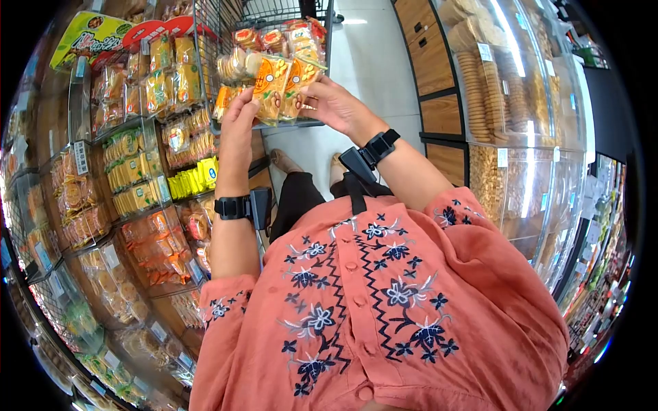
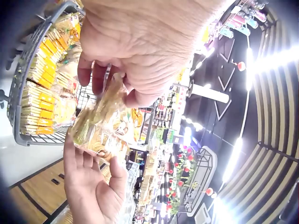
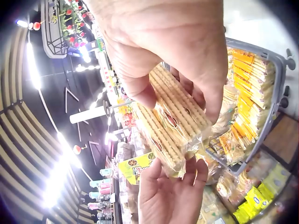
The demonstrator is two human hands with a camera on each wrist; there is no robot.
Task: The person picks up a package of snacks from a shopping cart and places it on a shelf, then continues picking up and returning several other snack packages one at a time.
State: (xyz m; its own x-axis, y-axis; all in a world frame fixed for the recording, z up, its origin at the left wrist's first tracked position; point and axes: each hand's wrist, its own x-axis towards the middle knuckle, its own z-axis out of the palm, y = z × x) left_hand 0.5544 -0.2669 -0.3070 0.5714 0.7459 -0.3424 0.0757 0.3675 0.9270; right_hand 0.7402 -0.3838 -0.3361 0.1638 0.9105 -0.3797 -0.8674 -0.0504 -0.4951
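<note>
Two orange-and-clear packets of biscuits are held side by side between both hands, in front of the cart's near edge. My left hand grips the left side, thumb towards me. My right hand pinches the right side. In the right wrist view the biscuits show as stacked, ridged edges inside clear wrap, with the right hand over them and the left hand at their other end. The left wrist view shows the clear wrap between the fingers of both hands.
A wire shopping cart holds several snack packets. Shelves of packaged snacks line the left. Clear bins of biscuits stand over wooden drawers at the right. Pale floor lies between.
</note>
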